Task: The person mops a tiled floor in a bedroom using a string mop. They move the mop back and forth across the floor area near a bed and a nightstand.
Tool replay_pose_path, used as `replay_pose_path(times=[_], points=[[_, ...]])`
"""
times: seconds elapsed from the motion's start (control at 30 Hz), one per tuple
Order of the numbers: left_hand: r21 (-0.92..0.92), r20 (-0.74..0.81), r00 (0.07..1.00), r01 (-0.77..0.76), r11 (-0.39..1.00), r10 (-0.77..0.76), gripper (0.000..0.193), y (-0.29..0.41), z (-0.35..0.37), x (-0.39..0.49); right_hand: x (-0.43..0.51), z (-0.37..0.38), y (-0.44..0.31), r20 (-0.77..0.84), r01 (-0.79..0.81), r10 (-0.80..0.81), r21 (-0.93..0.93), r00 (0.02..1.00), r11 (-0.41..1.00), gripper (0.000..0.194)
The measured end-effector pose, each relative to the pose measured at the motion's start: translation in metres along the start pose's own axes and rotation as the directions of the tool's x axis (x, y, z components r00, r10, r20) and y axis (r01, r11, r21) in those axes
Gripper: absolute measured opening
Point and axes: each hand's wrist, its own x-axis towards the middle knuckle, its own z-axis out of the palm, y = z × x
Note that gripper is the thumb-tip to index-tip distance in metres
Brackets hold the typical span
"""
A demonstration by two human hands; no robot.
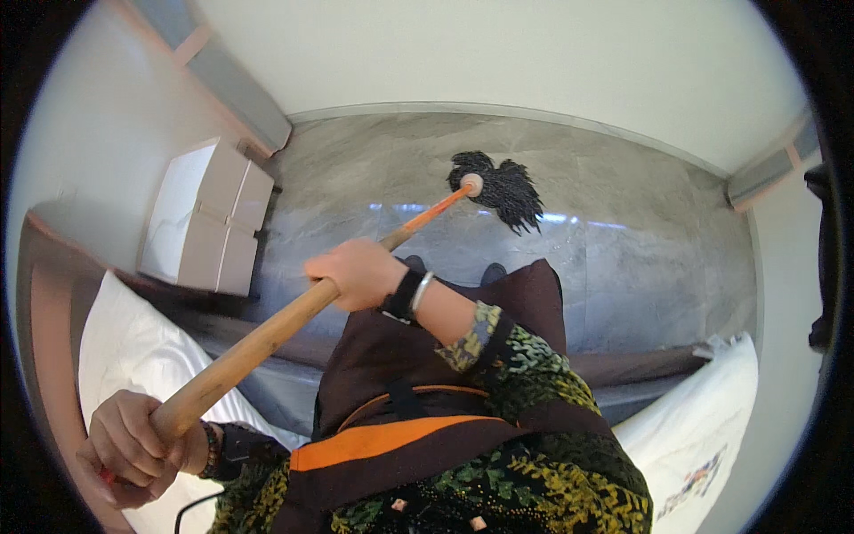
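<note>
A mop with a wooden handle [250, 354] slants from the lower left toward the floor ahead of me. Its dark, stringy mop head [507, 190] lies spread on the grey tiled floor, joined to the orange lower shaft by a pale round collar [472, 184]. My left hand [137, 444] is wrapped around the top end of the handle. Farther down, my right hand [360, 274] grips the shaft, slightly blurred, with a black band and a silver bangle at the wrist. Both hands hold the mop in front of my brown apron [413, 347].
A white bedside cabinet [213, 220] with drawers stands at the left wall. Close by on both sides are white bedding [694, 427] and a bed frame [634, 370]. A pale wall [507, 60] with a grey skirting bounds the shiny floor [640, 200] ahead.
</note>
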Motion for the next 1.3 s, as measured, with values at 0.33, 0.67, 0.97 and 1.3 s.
replay_pose_path(times=[0.33,0.67,0.97,1.3], points=[[-0.157,0.43,0.9,0.156,0.975,-0.074,0.013,-0.061,0.031,0.006,-0.028,-0.017,0.038,-0.255,-0.018,0.005,-0.048,0.967,0.999,0.013],[-0.088,0.351,0.925,0.186,0.979,-0.144,0.016,-0.103,0.034,-0.008,-0.032,-0.028,0.072,-0.365,-0.159,0.114,-0.094,0.924,0.983,0.016],[-0.123,0.524,0.843,0.217,0.968,-0.122,0.014,-0.047,0.028,-0.016,-0.046,-0.003,0.028,-0.123,-0.14,0.128,-0.087,0.984,0.986,0.016],[-0.48,0.333,0.913,-0.051,0.876,0.236,0.01,0.015,0.04,0.005,-0.045,0.017,-0.061,0.191,-0.098,0.093,0.017,0.977,0.995,0.013]])
